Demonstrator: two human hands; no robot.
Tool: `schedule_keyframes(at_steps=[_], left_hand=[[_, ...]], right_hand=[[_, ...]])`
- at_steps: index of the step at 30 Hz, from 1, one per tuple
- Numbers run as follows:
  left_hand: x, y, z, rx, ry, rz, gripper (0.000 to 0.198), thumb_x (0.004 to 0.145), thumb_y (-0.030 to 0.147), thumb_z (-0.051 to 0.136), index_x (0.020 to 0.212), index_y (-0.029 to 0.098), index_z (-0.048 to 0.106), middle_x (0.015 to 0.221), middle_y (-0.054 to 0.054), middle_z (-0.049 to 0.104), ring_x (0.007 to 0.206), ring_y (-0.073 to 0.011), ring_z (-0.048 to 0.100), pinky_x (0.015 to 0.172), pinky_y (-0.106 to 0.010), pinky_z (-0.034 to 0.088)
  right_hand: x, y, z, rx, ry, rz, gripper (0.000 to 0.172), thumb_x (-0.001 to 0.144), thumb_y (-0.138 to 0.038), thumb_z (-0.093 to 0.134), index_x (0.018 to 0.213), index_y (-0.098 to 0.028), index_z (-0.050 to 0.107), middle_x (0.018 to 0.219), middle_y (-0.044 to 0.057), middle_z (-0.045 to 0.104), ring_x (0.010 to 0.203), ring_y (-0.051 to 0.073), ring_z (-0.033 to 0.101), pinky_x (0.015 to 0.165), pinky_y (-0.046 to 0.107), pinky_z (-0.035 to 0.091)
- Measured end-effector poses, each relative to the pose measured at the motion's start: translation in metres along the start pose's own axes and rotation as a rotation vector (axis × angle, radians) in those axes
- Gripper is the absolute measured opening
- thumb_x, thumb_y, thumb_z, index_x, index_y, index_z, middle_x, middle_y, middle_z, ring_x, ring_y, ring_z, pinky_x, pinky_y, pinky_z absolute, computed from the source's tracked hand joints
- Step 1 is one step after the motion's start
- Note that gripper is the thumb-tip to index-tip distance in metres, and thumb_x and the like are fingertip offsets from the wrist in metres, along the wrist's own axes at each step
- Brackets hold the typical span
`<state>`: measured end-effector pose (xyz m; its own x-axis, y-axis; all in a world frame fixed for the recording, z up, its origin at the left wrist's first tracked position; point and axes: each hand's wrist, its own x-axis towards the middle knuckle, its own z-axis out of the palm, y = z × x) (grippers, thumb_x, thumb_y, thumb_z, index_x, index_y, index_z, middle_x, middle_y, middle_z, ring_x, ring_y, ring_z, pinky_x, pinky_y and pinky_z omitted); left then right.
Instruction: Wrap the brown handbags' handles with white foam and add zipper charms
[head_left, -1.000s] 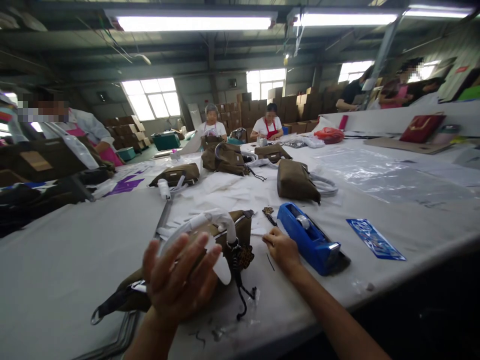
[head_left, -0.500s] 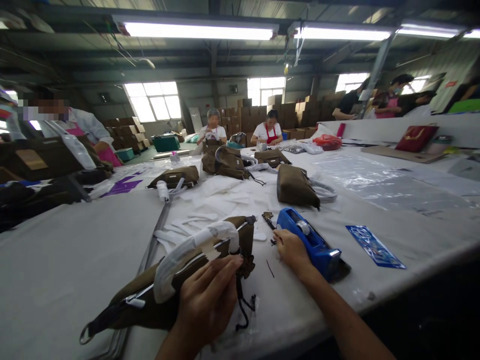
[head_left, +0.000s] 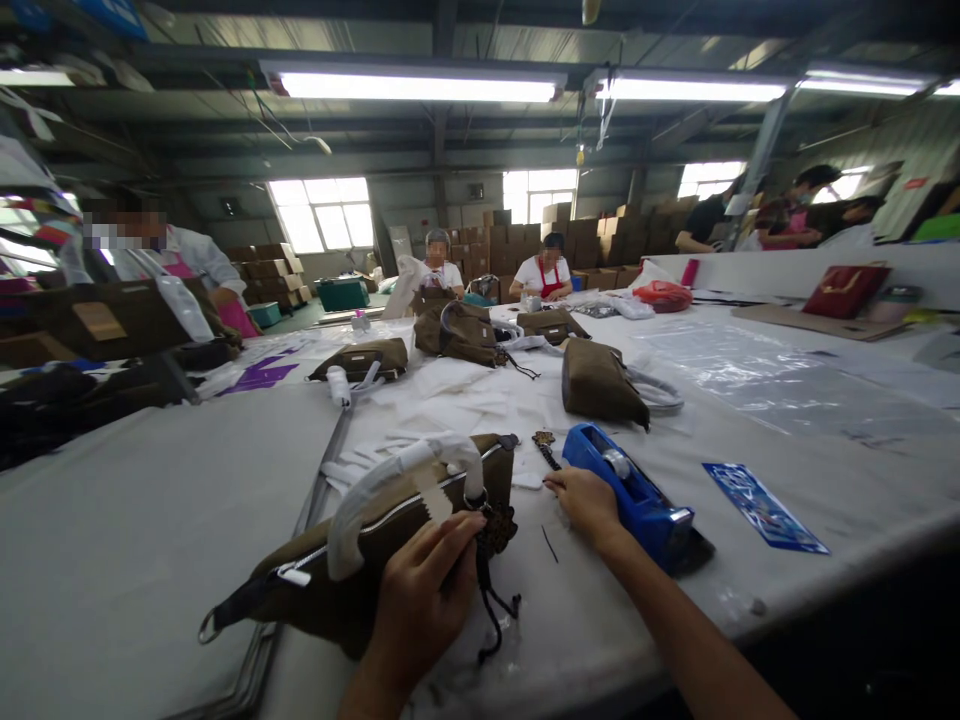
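A dark olive handbag [head_left: 315, 600] lies in front of me, its handle wrapped in white padding [head_left: 356, 500] and a metal zip running along its top. My left hand [head_left: 431, 590] is closed in a pinch at the handle's ring, on a brown flower-shaped bag charm [head_left: 501, 527]. Black cords of this charm hang down beside the fingers. My right hand [head_left: 591, 508] rests left of a blue tape dispenser [head_left: 622, 490]. Its fingertips pinch the lower end of a second charm's braided cord [head_left: 547, 455], which lies on the table.
Several more olive bags, such as this one [head_left: 600, 380], stand farther back. White paper pieces [head_left: 457, 395] lie between. A blue printed packet [head_left: 765, 507] and clear plastic sheeting [head_left: 727, 370] are at the right. Co-workers sit or stand around the table.
My right fingertips have closed on the second charm's cord end. My left hand stays at the handle ring; the view has shifted slightly, and the bag appears a little farther right.
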<state>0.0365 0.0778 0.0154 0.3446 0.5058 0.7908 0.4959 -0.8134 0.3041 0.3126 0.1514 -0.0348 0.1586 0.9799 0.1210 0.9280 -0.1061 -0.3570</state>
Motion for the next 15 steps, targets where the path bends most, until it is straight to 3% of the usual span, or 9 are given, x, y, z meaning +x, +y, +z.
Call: schedule_keyframes(at_steps=[5,8,10,13,15], left_hand=[[-0.009,-0.006,0.001,-0.011,0.096,-0.009,0.04,0.089,0.005,0.056,0.123,0.025,0.065,0.112,-0.007,0.075,0.103,-0.0212,0.073,0.092,-0.031,0.061],[-0.009,-0.003,0.003,-0.043,0.09,-0.093,0.037,0.09,0.007,0.056,0.12,0.026,0.066,0.112,-0.007,0.076,0.106,-0.0219,0.073,0.091,-0.032,0.061],[-0.007,0.0,0.001,-0.065,0.069,-0.129,0.034,0.09,0.009,0.057,0.118,0.026,0.068,0.112,-0.006,0.076,0.105,-0.0222,0.073,0.091,-0.032,0.061],[-0.006,0.001,-0.005,-0.118,0.039,-0.166,0.027,0.091,0.012,0.059,0.112,0.025,0.069,0.107,-0.005,0.077,0.098,-0.0211,0.075,0.088,-0.03,0.062],[-0.012,0.0,-0.006,-0.109,0.093,-0.191,0.024,0.092,0.013,0.058,0.111,0.024,0.067,0.104,-0.006,0.076,0.085,-0.0186,0.076,0.078,-0.027,0.063]], right_hand=[[-0.006,-0.001,-0.004,0.157,0.176,-0.049,0.024,0.097,-0.025,0.056,0.105,-0.019,0.077,0.107,0.011,0.078,0.101,0.025,0.072,0.092,0.037,0.053],[-0.027,-0.011,-0.02,0.286,0.3,-0.112,0.029,0.098,-0.034,0.053,0.108,-0.02,0.077,0.111,0.009,0.077,0.101,0.026,0.072,0.091,0.036,0.055],[-0.05,-0.02,-0.031,0.38,0.34,-0.161,0.032,0.097,-0.041,0.055,0.106,-0.019,0.076,0.105,0.008,0.078,0.089,0.023,0.074,0.082,0.032,0.058],[-0.088,-0.03,-0.037,0.71,0.276,-0.228,0.036,0.095,-0.048,0.059,0.1,-0.016,0.075,0.08,0.006,0.076,0.064,0.018,0.07,0.06,0.026,0.059],[-0.106,-0.036,-0.031,0.932,0.196,-0.253,0.034,0.092,-0.048,0.064,0.094,-0.016,0.076,0.077,0.007,0.074,0.066,0.018,0.071,0.059,0.025,0.059]])
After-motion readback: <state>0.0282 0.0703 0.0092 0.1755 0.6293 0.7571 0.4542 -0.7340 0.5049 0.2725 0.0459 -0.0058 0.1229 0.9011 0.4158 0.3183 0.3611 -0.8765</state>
